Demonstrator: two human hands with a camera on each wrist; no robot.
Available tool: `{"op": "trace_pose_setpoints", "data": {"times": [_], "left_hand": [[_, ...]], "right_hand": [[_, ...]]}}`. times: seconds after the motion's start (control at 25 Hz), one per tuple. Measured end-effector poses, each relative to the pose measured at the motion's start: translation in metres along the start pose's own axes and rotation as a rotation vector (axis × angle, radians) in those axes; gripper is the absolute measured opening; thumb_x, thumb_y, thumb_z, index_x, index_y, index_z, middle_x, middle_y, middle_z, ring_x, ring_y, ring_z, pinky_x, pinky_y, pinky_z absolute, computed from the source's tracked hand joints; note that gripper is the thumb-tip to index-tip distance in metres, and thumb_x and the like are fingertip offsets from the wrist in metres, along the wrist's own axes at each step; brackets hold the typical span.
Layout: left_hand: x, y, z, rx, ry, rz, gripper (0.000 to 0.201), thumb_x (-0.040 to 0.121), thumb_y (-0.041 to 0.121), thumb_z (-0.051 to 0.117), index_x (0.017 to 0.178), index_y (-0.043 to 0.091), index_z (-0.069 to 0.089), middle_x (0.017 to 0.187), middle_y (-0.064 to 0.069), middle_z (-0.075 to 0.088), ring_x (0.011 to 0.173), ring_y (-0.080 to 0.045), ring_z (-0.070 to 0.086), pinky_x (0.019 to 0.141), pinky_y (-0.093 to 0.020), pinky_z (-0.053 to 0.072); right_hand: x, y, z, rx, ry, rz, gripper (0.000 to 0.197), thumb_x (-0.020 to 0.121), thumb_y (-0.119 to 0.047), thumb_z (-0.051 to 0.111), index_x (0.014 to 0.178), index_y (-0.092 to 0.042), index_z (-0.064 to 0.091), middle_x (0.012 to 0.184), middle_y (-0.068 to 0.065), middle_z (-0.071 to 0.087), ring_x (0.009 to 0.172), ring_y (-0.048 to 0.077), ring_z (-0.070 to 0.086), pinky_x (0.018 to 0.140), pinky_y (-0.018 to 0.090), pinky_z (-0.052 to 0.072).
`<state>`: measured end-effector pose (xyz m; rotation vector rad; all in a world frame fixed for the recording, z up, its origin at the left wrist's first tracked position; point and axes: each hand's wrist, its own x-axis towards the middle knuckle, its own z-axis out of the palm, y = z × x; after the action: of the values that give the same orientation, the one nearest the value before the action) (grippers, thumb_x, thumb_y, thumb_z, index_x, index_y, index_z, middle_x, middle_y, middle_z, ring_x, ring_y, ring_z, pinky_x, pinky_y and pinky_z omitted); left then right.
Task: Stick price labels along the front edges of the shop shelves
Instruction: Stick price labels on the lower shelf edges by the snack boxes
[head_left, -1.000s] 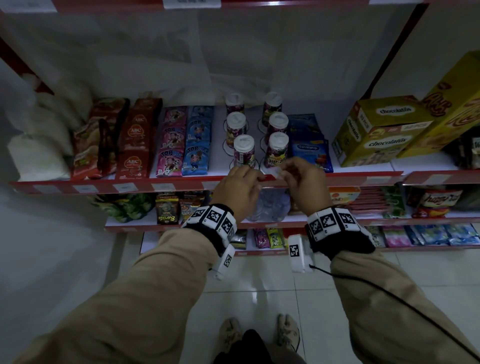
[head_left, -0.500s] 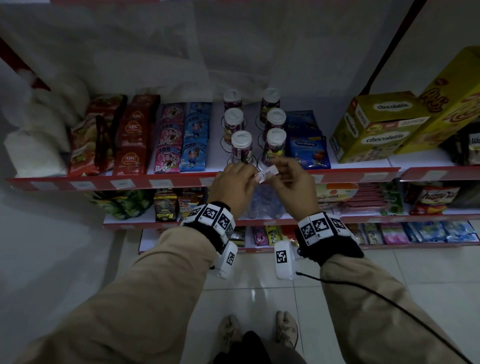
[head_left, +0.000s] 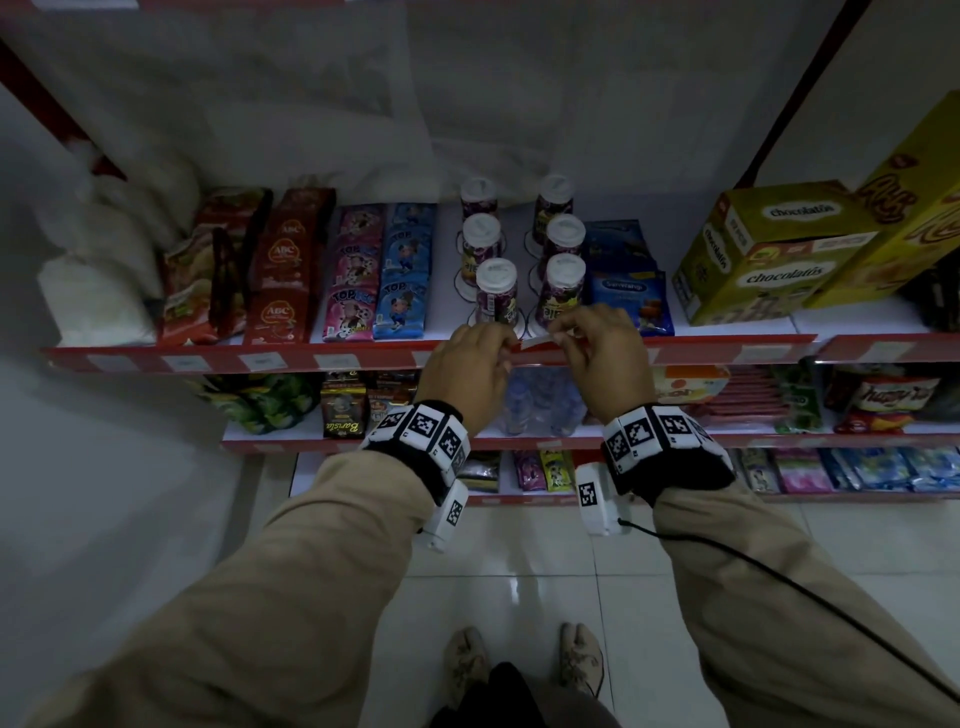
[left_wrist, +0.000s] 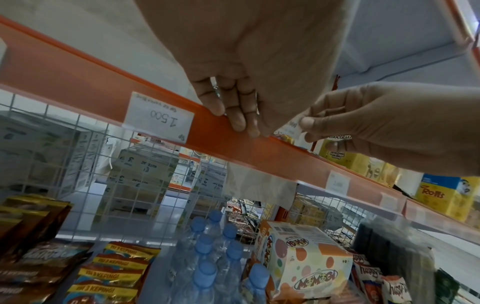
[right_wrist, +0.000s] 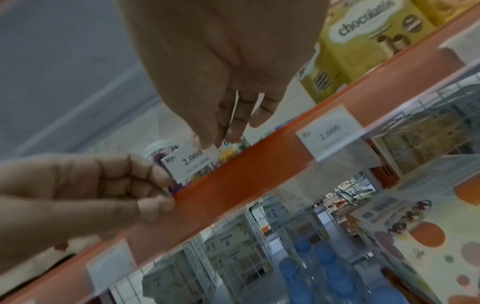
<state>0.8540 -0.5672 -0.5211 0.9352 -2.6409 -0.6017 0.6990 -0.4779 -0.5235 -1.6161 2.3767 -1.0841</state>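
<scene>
Cups (head_left: 497, 291) close behind shelf edge (head_left: 727, 355)

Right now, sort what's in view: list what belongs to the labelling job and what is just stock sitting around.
In the job:
- price label marked Rp. 2.000, pinched by the right hand
- left hand, fingers on the red shelf edge
- labels already mounted

Just stock:
- white-lidded cups
- chocolatos boxes
- water bottles
- snack sachets
</scene>
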Motion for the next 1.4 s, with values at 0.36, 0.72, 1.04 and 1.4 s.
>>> {"op": "trace_pose_setpoints", "data": {"times": [0.36, 0.72, 1.04, 1.4], "left_hand": [[0.004, 0.002, 0.011, 0.354, -0.045, -0.006, 0.037, 0.087, 0.020, 0.051, 0.124, 0.027, 0.051, 0.119, -0.003, 0.048, 0.111, -0.025, 0.041, 0.085, -0.036, 0.024], [0.004, -0.002, 0.016, 0.400, 0.005, 0.043, 0.037, 0.083, 0.014, 0.053, 0.118, 0.023, 0.056, 0.115, -0.003, 0.050, 0.107, -0.026, 0.044, 0.083, -0.036, 0.025], [0.004, -0.001, 0.020, 0.447, 0.060, 0.063, 0.030, 0.076, 0.011, 0.058, 0.104, 0.018, 0.064, 0.106, -0.005, 0.056, 0.100, -0.027, 0.050, 0.082, -0.039, 0.028], [0.001, 0.000, 0.018, 0.450, 0.063, 0.057, 0.027, 0.074, 0.010, 0.061, 0.101, 0.016, 0.062, 0.103, -0.007, 0.058, 0.095, -0.028, 0.053, 0.079, -0.039, 0.031]], "right_hand": [[-0.009, 0.000, 0.008, -0.084, -0.051, 0.006, 0.016, 0.082, -0.007, 0.066, 0.097, -0.007, 0.070, 0.101, 0.017, 0.060, 0.099, 0.037, 0.050, 0.081, 0.044, 0.044], [-0.005, 0.003, 0.008, -0.329, -0.141, -0.052, 0.015, 0.087, -0.012, 0.058, 0.095, -0.005, 0.069, 0.102, 0.019, 0.059, 0.098, 0.038, 0.051, 0.076, 0.044, 0.045], [-0.009, 0.005, 0.002, -0.303, -0.100, -0.114, 0.011, 0.081, -0.006, 0.064, 0.089, -0.003, 0.070, 0.092, 0.020, 0.062, 0.089, 0.039, 0.054, 0.074, 0.041, 0.044], [-0.010, 0.009, 0.005, -0.373, -0.083, -0.131, 0.011, 0.080, -0.005, 0.066, 0.090, -0.006, 0.071, 0.088, 0.018, 0.062, 0.085, 0.038, 0.054, 0.070, 0.041, 0.046]]}}
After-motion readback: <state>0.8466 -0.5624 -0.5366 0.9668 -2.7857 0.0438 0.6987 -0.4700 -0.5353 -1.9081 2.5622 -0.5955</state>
